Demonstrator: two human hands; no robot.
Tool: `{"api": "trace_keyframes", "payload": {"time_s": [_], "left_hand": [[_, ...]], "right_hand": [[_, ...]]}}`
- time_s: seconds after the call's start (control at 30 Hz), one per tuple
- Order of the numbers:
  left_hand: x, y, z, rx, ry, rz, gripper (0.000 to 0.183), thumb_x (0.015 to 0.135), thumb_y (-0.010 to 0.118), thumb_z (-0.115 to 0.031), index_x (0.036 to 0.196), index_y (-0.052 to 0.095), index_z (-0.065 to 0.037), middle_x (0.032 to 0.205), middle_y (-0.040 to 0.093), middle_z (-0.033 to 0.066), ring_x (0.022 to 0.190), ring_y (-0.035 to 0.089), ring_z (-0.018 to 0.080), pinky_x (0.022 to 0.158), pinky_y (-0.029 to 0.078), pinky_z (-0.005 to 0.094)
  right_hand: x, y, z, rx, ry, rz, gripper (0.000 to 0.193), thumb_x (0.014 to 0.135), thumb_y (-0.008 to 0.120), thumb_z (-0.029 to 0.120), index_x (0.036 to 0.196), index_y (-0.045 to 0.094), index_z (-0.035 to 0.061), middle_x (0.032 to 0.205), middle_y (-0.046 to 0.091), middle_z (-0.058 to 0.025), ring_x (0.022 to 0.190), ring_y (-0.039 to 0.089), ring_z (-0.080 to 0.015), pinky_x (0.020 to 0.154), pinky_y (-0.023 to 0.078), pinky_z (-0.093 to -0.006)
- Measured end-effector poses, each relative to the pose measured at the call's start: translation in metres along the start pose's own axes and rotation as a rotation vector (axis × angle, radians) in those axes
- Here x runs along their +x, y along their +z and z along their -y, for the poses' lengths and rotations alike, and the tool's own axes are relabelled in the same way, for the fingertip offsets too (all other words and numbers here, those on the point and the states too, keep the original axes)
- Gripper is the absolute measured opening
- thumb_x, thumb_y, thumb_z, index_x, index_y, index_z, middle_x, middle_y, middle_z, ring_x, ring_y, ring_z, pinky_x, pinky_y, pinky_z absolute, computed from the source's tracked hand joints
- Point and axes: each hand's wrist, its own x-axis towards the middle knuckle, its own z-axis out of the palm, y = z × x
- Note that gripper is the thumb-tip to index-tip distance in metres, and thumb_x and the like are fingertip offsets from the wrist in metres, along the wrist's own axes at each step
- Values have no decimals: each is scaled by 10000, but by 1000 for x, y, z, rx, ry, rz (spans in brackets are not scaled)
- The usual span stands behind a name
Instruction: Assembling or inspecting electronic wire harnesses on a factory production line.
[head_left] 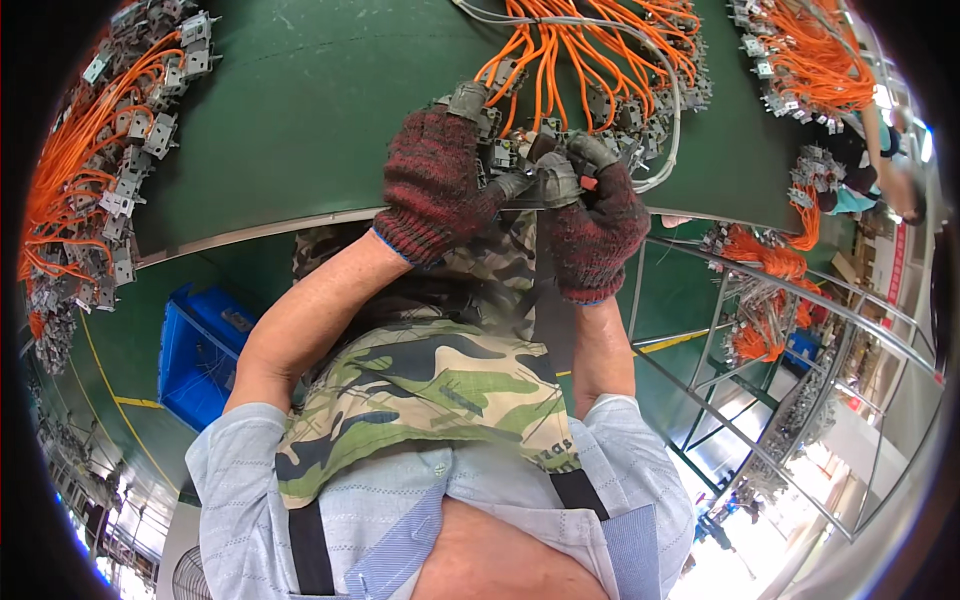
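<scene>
Knitted dark red and black gloves cover both my hands, with grey tape around the fingertips. My left hand point(435, 175) is at the bench's near edge, fingers and thumb closed about a small metal housing point(501, 154) at the end of the orange cables. Beside it, my right hand point(598, 225) is closed in a pinch. A small red piece point(589, 184) shows between its fingers, but the rest of what it holds is hidden. Just beyond both hands lies a bundle of orange cables point(560, 65) ending in several metal housings. A pale grey cable point(677, 110) loops around its right side.
The green bench top point(300, 110) has a metal front edge. More orange cable bundles lie at the left point(75, 170) and far right point(815, 60). A blue bin point(185, 360) stands below on the left. A metal-tube rack point(790, 285) is at the right, near another person's arm point(880, 150).
</scene>
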Motion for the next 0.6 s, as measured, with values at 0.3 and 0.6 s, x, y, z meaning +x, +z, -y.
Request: {"api": "trace_keyframes", "payload": {"time_s": [0.3,0.6], "left_hand": [[-6,12,12,-7,19,-76,881,747,845,-461,1401,519,33,1188,629,255,1088,609,446,955,486,542],[-8,14,16,-10,28,-67,908,747,842,-449,1433,498,36,1215,621,264,1114,606,453,984,480,547]], "right_hand": [[-7,21,-12,18,44,9,360,870,852,143,1190,730,34,1002,795,-123,879,781,-207,794,605,-331],[-15,28,-26,-11,-52,-43,381,842,873,191,1175,740,64,925,771,-116,800,744,-243,737,589,-370]]}}
